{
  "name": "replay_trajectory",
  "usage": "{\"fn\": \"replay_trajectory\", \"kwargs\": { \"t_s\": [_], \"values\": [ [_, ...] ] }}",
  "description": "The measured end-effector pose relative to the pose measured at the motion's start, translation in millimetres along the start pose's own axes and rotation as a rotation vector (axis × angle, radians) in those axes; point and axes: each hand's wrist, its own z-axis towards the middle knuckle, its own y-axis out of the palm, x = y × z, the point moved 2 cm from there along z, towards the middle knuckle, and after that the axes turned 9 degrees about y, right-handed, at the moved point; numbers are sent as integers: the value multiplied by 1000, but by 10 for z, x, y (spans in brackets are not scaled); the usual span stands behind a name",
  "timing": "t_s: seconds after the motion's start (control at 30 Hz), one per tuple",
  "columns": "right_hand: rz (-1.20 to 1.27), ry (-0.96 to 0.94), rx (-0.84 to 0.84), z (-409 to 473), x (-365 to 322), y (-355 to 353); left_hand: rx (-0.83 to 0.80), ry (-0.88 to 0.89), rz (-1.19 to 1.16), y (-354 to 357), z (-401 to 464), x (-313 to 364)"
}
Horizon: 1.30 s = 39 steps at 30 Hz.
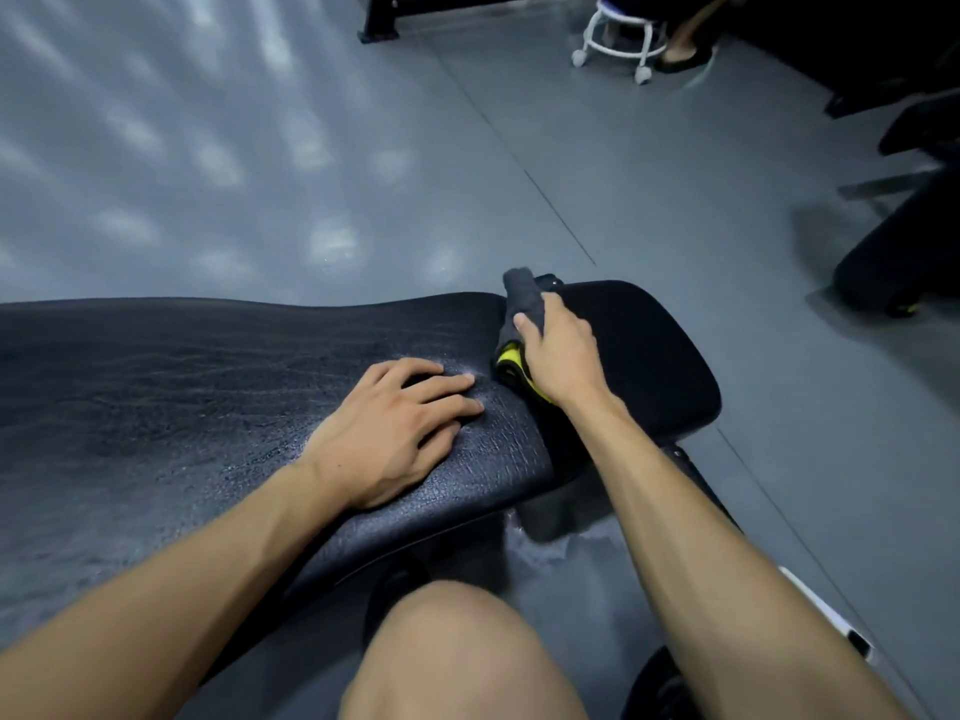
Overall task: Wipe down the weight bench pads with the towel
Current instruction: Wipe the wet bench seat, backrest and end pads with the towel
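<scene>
My right hand (pixel 558 356) grips the bunched towel (pixel 521 324) at the gap between the long pad (pixel 208 387) and the seat pad (pixel 649 350); my left hand (pixel 395 431) lies flat just beside it. The wad may skip the seam or slip. No containers in view.

The long back pad (pixel 208 407) is spread across the left and centre of the frame, and the seat pad (pixel 649 356) is set just to its right. The left hand (pixel 395 433) is laid flat on the right end of the back pad. The towel (pixel 519 324) is bunched at the junction between the two pads, under the right hand (pixel 558 350). A knee (pixel 457 652) is seen at lower centre. A wheeled stool (pixel 618 33) is placed at the upper right, on the floor (pixel 260 148), well apart from the bench.
</scene>
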Motion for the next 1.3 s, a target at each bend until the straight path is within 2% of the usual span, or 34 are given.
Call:
{"fn": "replay_trajectory", "kwargs": {
  "t_s": [0.27,0.4,0.57,0.7,0.83,0.93,1.07,1.17,1.3],
  "values": [
    [40,65,51,-840,527,-166,8,1,11,9,-13,23],
    [-143,57,81,-643,314,-114,8,3,17,16,-3,19],
    [-291,38,71,11,-112,-11,9,6,0,8,6,6],
    [-278,-2,43,39,-118,-4,5,3,-1,0,9,-4],
    [-228,-58,70,-550,212,-101,-19,-3,17,-28,5,33],
    [-100,-56,84,-1012,497,-143,-19,-6,49,-25,0,79],
    [-29,-44,91,-1113,598,-81,17,-69,134,-34,-16,110],
    [-117,-111,88,-1214,432,-19,9,-79,187,-23,-36,169],
    [-144,-309,-99,-1321,218,-263,-39,-54,192,-58,-39,203]
  ]
}}
